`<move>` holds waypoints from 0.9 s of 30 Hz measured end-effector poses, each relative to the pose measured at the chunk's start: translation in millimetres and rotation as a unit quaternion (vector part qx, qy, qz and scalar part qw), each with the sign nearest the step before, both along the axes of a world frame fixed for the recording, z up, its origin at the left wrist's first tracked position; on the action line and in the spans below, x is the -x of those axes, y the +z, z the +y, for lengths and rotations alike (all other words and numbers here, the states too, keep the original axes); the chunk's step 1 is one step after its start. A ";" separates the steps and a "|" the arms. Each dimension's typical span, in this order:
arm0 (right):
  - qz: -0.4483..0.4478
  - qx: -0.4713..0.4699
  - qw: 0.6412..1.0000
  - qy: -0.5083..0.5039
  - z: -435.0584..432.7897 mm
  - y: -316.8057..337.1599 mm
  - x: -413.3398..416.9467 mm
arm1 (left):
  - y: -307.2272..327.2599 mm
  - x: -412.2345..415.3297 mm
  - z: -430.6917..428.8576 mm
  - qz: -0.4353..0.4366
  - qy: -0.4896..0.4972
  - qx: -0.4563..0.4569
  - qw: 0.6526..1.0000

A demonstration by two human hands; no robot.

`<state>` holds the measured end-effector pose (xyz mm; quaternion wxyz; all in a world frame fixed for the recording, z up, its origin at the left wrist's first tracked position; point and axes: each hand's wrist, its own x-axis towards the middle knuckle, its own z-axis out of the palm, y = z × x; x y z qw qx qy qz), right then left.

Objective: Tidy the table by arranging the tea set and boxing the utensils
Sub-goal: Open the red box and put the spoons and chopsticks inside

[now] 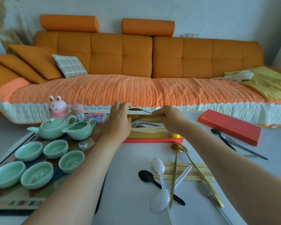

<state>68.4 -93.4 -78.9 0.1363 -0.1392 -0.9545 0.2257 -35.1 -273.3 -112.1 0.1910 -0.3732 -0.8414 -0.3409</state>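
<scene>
- Head view: the open box (pixel 152 138), red outside and gold-lined, lies at about 12 o'clock on the white worktop (pixel 130 184). Inside it are pale chopsticks (pixel 146 129) and at least one metal spoon bowl.
- The right hand (pixel 166 116) pinches the handle of a dark metal spoon (pixel 139 109) above the box. The left hand (pixel 119 118) hovers just beside the spoon's bowl, fingers loosely curled; whether it touches the spoon cannot be told.
- The red lid (pixel 230 127) lies at 2 o'clock, with faint gold marking too small to read.
- At 9 o'clock a patterned tray (pixel 16 202) carries a celadon teapot (pixel 51 129), a pitcher (pixel 79 129) touching it, and five empty green cups (pixel 36 174).
- Loose at 5 o'clock: two gold spoons (pixel 178 147), white plastic spoons (pixel 159 166), a black spoon (pixel 146 176), more chopsticks (pixel 199 172) and a steel spoon (pixel 204 190).
- Behind the tray stand a pink rabbit figure (pixel 57 107), a pink-capped jar (pixel 78 112) and a small packet (pixel 96 116), labels unreadable.
</scene>
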 end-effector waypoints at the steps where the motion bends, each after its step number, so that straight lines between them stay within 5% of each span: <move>1: -0.003 0.006 1.000 -0.002 1.2 -1.3 6.1 | -0.7 0.9 -1.2 0.008 -0.009 0.006 1.000; 10: -0.089 -0.040 0.995 -0.023 22.3 -27.2 47.3 | -14.3 2.2 -10.3 0.064 -0.070 0.094 0.991; 19: -0.053 -0.027 0.998 -0.035 23.0 -29.9 41.7 | -23.2 -3.9 -11.2 0.056 -0.075 0.089 0.992; 24: -0.096 -0.028 0.995 0.019 6.0 -18.9 22.0 | -27.0 -21.1 -3.8 0.053 -0.040 0.252 0.965; 27: -0.138 -0.055 0.988 0.029 -1.3 -14.4 13.2 | -22.2 -29.3 -1.4 0.041 -0.042 0.252 0.966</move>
